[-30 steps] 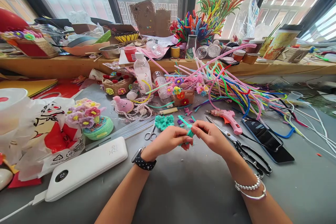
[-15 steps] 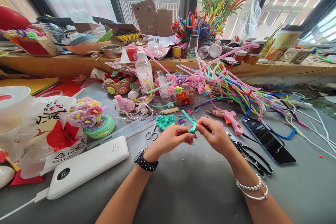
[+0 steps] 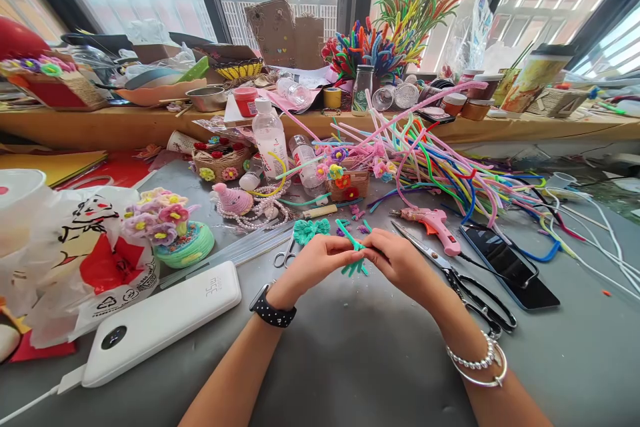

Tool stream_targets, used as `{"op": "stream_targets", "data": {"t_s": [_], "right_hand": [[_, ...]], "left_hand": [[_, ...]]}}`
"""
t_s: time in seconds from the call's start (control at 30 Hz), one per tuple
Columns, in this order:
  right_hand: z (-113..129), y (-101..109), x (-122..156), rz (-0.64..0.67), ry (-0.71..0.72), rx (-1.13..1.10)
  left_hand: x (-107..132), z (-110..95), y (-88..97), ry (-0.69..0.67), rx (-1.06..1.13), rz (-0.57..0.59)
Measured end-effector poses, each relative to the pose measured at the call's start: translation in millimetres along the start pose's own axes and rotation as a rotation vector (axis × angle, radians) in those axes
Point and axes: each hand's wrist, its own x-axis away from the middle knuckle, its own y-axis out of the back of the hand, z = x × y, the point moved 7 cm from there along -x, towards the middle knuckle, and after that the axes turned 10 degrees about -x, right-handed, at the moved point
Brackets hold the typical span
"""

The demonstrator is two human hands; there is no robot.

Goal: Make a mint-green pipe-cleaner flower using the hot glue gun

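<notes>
Both my hands meet over the grey table (image 3: pixel 360 360), pinching one teal pipe cleaner (image 3: pixel 353 255). My left hand (image 3: pixel 320 265), with a black watch at the wrist, grips it from the left. From the right, my right hand (image 3: pixel 397 261), with silver bracelets at the wrist, pinches the same piece. The teal ends stick out above and below my fingers. A finished teal pipe-cleaner flower (image 3: pixel 310 229) lies just beyond my left hand, next to small scissors (image 3: pixel 287 255).
A pink glue gun (image 3: pixel 434 221), large scissors (image 3: pixel 457 280) and a dark phone (image 3: pixel 507 265) lie to the right. A heap of coloured pipe cleaners (image 3: pixel 445 160) spreads behind. A white power bank (image 3: pixel 160 323), plastic bag (image 3: pixel 85 253) and flower baskets sit left.
My hands have turned the teal pipe cleaner, so its ends now point down and up-left. Both hands stayed in about the same place.
</notes>
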Motion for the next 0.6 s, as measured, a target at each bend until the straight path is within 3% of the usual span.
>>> {"op": "stream_targets", "data": {"t_s": [0.3, 0.6], "right_hand": [[3.0, 2.2, 2.0, 0.113, -0.076, -0.169], [2.4, 3.4, -0.3, 0.085, -0.111, -0.178]], "left_hand": [[-2.7, 7.4, -1.7, 0.013, 0.196, 0.017], [-1.5, 1.2, 3.6, -0.050, 0.033, -0.053]]}}
